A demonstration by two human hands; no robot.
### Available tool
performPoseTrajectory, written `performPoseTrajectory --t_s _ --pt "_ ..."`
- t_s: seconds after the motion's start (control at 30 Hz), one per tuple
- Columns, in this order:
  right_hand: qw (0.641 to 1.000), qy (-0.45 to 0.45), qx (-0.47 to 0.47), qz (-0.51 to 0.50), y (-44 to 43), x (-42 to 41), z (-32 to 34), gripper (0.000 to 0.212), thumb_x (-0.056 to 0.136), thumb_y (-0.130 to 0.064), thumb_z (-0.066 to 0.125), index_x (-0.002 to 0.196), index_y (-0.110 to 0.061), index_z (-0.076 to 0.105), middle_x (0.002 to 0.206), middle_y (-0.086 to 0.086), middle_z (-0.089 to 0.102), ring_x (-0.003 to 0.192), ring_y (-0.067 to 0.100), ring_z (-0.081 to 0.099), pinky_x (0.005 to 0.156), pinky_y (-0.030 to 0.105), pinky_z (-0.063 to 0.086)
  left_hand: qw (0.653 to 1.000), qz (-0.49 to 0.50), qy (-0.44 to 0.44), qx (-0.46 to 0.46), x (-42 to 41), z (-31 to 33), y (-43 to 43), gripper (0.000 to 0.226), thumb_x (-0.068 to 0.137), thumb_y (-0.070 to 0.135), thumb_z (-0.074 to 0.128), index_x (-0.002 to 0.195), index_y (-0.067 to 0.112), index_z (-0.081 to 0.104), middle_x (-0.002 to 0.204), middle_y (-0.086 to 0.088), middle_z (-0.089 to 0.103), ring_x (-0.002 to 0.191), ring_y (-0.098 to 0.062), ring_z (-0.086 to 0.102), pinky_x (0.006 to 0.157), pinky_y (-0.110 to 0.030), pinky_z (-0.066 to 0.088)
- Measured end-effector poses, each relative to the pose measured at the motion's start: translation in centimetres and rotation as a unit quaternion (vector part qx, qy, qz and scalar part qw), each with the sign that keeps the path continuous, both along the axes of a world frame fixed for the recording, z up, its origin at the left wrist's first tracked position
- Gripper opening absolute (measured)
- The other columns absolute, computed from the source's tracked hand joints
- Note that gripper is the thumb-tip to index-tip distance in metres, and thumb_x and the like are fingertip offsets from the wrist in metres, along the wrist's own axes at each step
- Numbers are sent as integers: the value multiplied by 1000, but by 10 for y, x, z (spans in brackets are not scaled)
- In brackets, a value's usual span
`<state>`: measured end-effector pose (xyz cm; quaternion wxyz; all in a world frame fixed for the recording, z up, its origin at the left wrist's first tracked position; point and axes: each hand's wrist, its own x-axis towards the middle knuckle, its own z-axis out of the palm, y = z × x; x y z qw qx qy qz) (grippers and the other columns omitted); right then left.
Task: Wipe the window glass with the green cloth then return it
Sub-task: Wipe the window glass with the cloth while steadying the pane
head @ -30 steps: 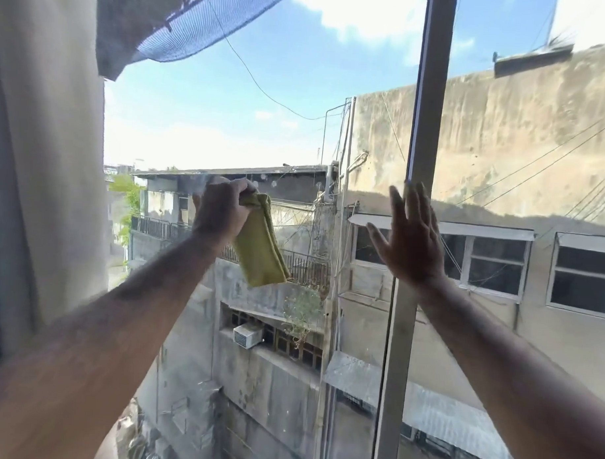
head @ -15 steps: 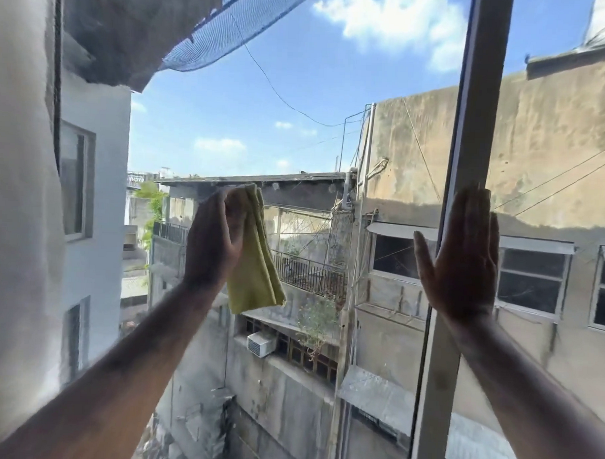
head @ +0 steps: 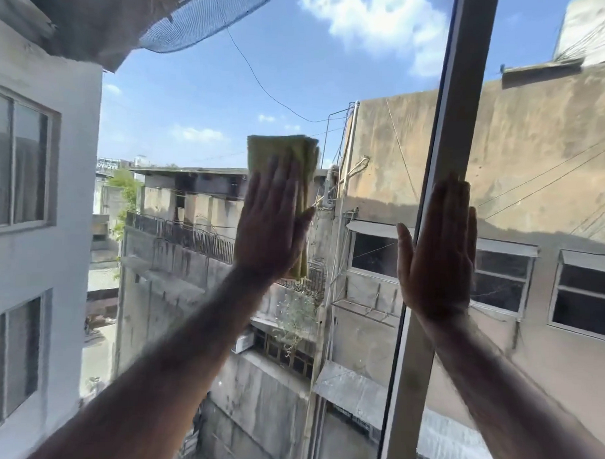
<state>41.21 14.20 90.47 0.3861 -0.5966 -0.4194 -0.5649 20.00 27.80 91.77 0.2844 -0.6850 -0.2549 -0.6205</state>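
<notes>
The folded green cloth [head: 286,156] lies flat against the window glass [head: 202,122], pressed there by my left hand [head: 272,225] with its fingers spread over the cloth's lower part. The cloth's top edge sticks out above my fingertips. My right hand [head: 437,247] is flat and open, palm against the glass and the grey upright window frame [head: 460,97], holding nothing. Both forearms reach up from the bottom of the view.
The upright frame bar runs from top right to the bottom middle. Beyond the glass are concrete buildings, a white building [head: 37,220] at left, a dark net [head: 205,23] overhead and blue sky.
My left hand went from gripping the hanging cloth to pressing it flat on the glass, higher and further right. My right hand settled flat on the frame. The view shifted left.
</notes>
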Motion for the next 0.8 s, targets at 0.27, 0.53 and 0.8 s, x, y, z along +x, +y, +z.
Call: performPoseTrajectory --t_s 0.27,0.53,0.8 --pt "1000 -7 7 9 1 -2 0 67 116 -35 33 167 4 14 178 23 12 167 35 11 136 53 19 972 69 -205 -91 -60 -18 29 59 111 31 32 160 -1 26 170 -20 27 161 -31 22 130 -52 24" --pt "1000 2 8 20 1 -2 -1 63 115 -24 34 168 1 12 179 21 10 168 33 10 136 52 18 986 38 148 64 -20 -38 5 62 110 36 41 160 0 29 170 -18 27 162 -30 21 131 -54 24" --pt "999 4 20 25 4 -2 -2 65 114 -18 37 169 -2 7 179 18 9 168 30 9 138 48 15 970 71 -198 -122 -36 29 10 69 110 46 28 162 2 21 172 -17 24 162 -29 21 131 -52 22"
